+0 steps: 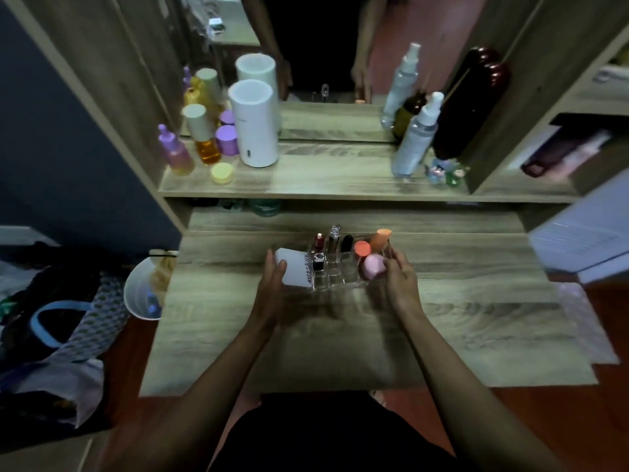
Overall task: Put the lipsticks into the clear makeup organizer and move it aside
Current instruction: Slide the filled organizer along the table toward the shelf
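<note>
The clear makeup organizer [335, 279] stands at the middle of the wooden dressing table [442, 321]. Several lipsticks stand upright in its slots: a red one [319, 242], a silver-capped one [334, 237], a black one [347, 243] and a short black one [319, 262] in front. Orange and pink sponges [372, 267] fill its right side, and a white tube [292, 271] leans at its left. My left hand [272, 284] grips the organizer's left end by the tube. My right hand [400, 277] grips its right end.
The raised shelf [323, 178] behind carries a white cylinder [253, 126], purple and amber bottles at the left and spray bottles [415, 137] at the right, before a mirror. A white bowl [143, 294] sits off the table's left edge beside bags. White paper lies at the right.
</note>
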